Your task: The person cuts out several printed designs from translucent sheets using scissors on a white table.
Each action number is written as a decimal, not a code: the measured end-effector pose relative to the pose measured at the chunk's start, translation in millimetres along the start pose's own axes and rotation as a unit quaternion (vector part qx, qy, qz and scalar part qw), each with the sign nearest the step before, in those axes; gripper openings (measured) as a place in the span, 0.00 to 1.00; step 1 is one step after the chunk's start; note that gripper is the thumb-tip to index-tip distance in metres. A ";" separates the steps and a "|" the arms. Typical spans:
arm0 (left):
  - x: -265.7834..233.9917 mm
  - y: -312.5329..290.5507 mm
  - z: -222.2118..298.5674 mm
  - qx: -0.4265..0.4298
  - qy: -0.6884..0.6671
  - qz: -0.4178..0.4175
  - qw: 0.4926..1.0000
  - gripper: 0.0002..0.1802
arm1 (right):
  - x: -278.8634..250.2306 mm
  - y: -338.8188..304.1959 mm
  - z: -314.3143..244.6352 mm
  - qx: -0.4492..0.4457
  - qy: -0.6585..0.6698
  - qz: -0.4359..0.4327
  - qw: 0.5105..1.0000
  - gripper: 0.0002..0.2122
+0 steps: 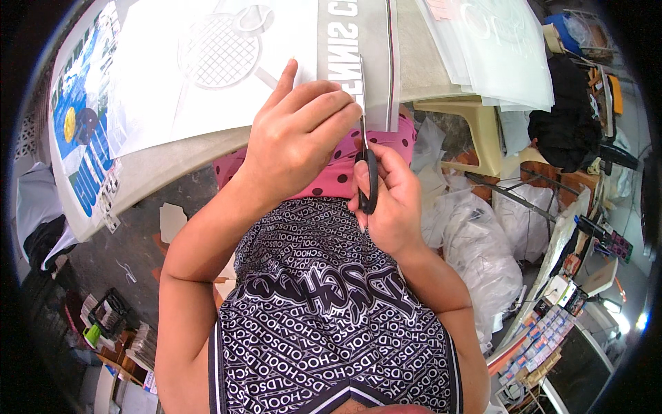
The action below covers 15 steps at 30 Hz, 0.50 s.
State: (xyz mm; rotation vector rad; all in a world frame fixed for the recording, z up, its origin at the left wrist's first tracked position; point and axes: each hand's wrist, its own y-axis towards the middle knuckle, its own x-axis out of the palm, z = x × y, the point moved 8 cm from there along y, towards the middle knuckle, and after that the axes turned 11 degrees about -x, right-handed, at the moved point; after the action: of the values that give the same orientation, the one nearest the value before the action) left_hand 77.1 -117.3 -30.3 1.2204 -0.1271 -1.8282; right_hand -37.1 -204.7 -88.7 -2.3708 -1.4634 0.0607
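Note:
My right hand grips black-handled scissors, whose blades point away from me along a clear film sheet with white block lettering. My left hand is bent over the film's near part, one finger raised and the others curled in, their tips pinching close beside the blades. The thumb is hidden beneath it. A strip of clear film with a dark line lies to the right of the blades. Left of the lettering, a white sheet carries a grey racket and ball print.
The pale table ends just before my lap. A blue printed sheet hangs over its left edge; translucent sheets overhang the right. A cream stool and clear plastic bags stand on the right, with a cluttered shelf nearer.

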 end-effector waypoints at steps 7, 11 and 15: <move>-10.5 2.7 10.0 -0.010 -0.024 0.001 1.000 0.14 | -2.5 19.8 -5.1 -0.028 -0.049 0.008 0.998 0.14; -15.4 4.6 15.0 -0.006 -0.034 0.010 0.999 0.14 | -2.8 29.6 -8.2 -0.040 -0.029 0.025 0.998 0.12; -18.8 4.0 16.4 -0.007 -0.040 0.019 0.999 0.13 | -4.5 28.7 -6.1 -0.039 -0.016 0.021 0.999 0.11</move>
State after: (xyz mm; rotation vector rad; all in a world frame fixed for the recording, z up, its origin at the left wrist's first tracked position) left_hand 68.7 -112.2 -7.0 1.1294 -0.1817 -1.8411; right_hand -13.3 -221.9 -92.8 -2.4742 -1.4553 0.0532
